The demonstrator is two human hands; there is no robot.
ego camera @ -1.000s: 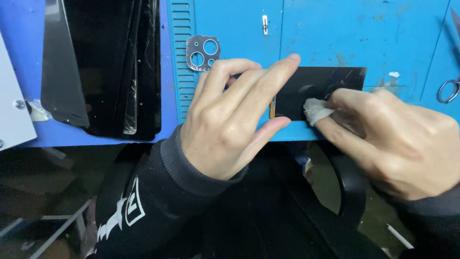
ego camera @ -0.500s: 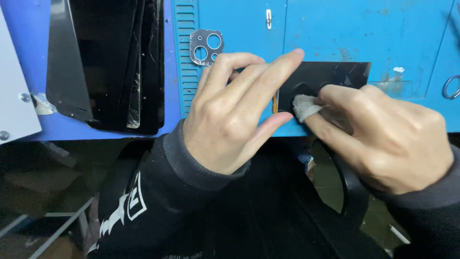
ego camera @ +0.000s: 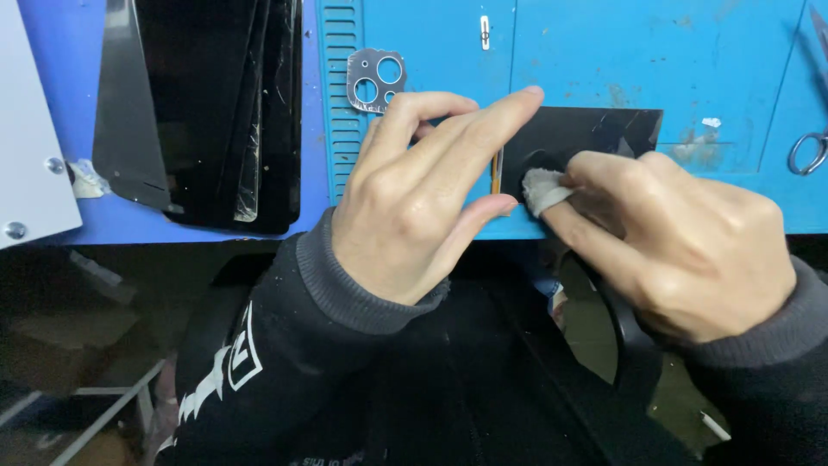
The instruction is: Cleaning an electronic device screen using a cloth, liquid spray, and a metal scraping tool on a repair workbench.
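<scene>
the right hand point(ego camera: 690, 250) pinches a wad point(ego camera: 542, 188) on the black panel point(ego camera: 595, 129) near the mat's point(ego camera: 604, 52) front edge; the left hand point(ego camera: 423, 198), fingers spread, steadies the panel's left edge.

Bench w/ blue work mat point(ego camera: 604, 52): black glass panel point(ego camera: 595, 129), metal camera-lens frame point(ego camera: 376, 79), stacked black panels point(ego camera: 207, 103), scissors point(ego camera: 811, 147) at rt edge.

You're at a repair workshop bench: a blue work mat point(ego camera: 604, 60) with scuffs, black glass panels point(ego camera: 216, 112) stacked left of it, scissors point(ego camera: 811, 151) at its right edge.
</scene>
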